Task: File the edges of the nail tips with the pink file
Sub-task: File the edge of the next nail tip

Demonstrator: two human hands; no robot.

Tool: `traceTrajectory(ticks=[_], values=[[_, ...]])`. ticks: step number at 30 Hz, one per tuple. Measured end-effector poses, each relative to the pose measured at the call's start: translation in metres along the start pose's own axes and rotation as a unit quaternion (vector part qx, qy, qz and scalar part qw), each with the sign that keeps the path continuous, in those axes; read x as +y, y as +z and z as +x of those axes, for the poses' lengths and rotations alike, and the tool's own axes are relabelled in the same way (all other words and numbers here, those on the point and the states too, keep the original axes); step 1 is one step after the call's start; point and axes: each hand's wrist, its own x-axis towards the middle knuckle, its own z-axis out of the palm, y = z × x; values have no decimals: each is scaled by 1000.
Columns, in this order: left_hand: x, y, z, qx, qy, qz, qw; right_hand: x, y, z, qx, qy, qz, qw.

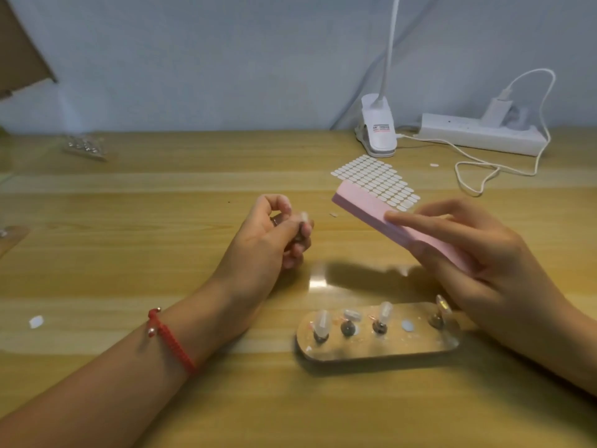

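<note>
Plastic stand (416,345) sits nearest me, spare tips (321,321) upright on its pegs. Beyond its left end, my left hand (274,234) pinches one nail tip (303,218) by its peg. Above its right end, my right hand (478,253) grips the pink file (365,205). File and tip are apart, so I judge filing is about to start. Next, I should bring the file's edge lightly against the tip's rim.

The near end of the pink file (371,210) disappears behind the fingers (429,227) of the right hand (484,263), whose forearm runs off the right edge. A pale nail tip (304,217), pinched in the left hand (268,237), is blurred, its lower part hidden by the grip. The lamp neck (391,43) is cut by the top edge. A clear packet (84,147) far left on the tabletop (161,205) is too blurred to make out.
</note>
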Motion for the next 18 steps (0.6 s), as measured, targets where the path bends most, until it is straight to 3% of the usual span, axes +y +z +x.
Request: traceTrajectory(ticks=[13,18], values=[[1,4,-5,35,20,21,999,3,2,-4,3,-19,5,1000],[3,2,-6,26,12,-24,999,2,1,-4,1,-18,-4,1000]])
